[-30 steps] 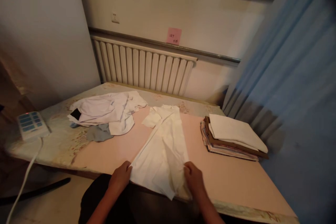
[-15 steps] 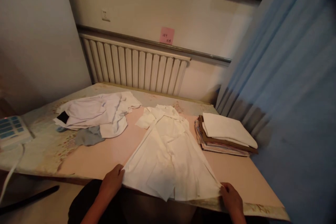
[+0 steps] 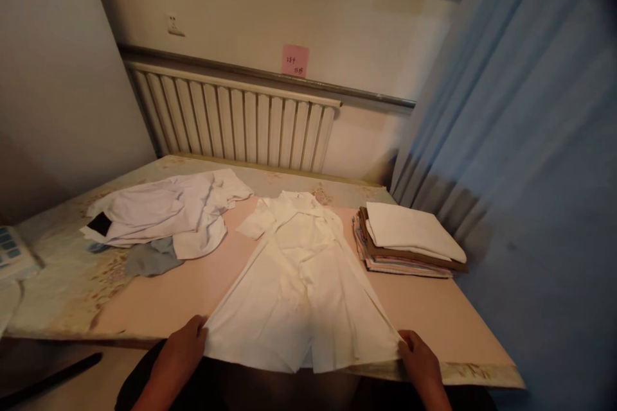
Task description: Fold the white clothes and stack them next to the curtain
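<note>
A white short-sleeved shirt [image 3: 301, 282] lies spread on the table, its collar toward the wall and its hem at the near edge. My left hand [image 3: 186, 347] pinches the hem's left corner. At the opposite corner, my right hand [image 3: 418, 356] grips the hem between thumb and fingers. The cloth is drawn wide between both hands, with creases across its middle and the hem hanging slightly past the table edge.
On the right stands a stack of folded clothes [image 3: 409, 237]. Loose white garments [image 3: 159, 205] and a grey cloth [image 3: 152, 258] lie to the left. A white device [image 3: 14, 253] sits at far left. A blue curtain [image 3: 520, 205] hangs beside the table [image 3: 453, 327].
The hem has been pulled wider and flatter, my left hand moving outward to the left. A flap that hung in the hem's middle is now smoothed out. The view has shifted slightly right.
</note>
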{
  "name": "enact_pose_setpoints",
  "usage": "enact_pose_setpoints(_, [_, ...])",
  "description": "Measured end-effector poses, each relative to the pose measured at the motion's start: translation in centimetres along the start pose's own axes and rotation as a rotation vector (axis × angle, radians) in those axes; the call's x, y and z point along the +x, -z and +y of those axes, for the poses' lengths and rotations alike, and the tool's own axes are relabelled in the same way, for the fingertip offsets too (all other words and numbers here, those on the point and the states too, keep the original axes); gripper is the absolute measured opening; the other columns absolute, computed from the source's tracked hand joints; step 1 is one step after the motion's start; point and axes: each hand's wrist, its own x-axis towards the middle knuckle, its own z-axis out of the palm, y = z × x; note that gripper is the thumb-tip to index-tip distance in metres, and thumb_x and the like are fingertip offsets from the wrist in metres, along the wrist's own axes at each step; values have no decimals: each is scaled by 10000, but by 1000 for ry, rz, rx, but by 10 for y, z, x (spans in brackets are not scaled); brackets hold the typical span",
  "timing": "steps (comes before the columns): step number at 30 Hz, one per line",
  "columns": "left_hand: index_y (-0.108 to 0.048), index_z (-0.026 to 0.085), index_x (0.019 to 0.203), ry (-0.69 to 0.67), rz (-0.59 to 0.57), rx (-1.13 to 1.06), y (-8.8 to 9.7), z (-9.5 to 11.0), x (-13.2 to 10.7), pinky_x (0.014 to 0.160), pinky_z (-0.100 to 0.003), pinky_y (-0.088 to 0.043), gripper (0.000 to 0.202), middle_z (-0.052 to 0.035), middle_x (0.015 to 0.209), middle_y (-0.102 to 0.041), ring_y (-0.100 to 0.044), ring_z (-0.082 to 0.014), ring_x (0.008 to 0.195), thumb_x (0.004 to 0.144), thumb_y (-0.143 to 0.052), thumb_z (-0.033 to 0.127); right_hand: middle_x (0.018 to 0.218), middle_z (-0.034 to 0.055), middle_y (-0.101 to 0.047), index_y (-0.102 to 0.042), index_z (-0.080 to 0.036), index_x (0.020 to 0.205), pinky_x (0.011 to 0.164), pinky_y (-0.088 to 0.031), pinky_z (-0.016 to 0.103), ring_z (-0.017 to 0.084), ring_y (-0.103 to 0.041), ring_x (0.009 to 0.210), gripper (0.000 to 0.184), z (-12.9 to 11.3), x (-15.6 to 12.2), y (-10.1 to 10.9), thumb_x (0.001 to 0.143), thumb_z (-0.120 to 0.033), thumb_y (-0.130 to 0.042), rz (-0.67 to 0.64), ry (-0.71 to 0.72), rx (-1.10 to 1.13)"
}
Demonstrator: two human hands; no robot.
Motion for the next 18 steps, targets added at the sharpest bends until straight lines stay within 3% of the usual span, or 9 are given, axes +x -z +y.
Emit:
enact_pose_setpoints(13, [-597, 160, 1162, -77, -30, 16, -20, -28, -11, 913, -374, -442, 386, -134, 1125, -691, -632, -269, 1074, 849, -378, 211, 877, 33, -729, -668, -223, 950, 749, -444, 263, 200, -670, 839, 295, 2, 4, 4, 775, -231, -431, -66, 62, -97])
enact_pose_setpoints(18, [-608, 160, 1103, -95, -64, 13, -25, -36, -16, 916, -365, -435, 356, -138, 1132, -685, -628, -264, 1077, 829, -384, 198, 894, 37, -731, -671, -215, 972, 750, -441, 254, 193, -670, 842, 309, 1, 3, 5, 774, -218, -434, -62, 51, -99])
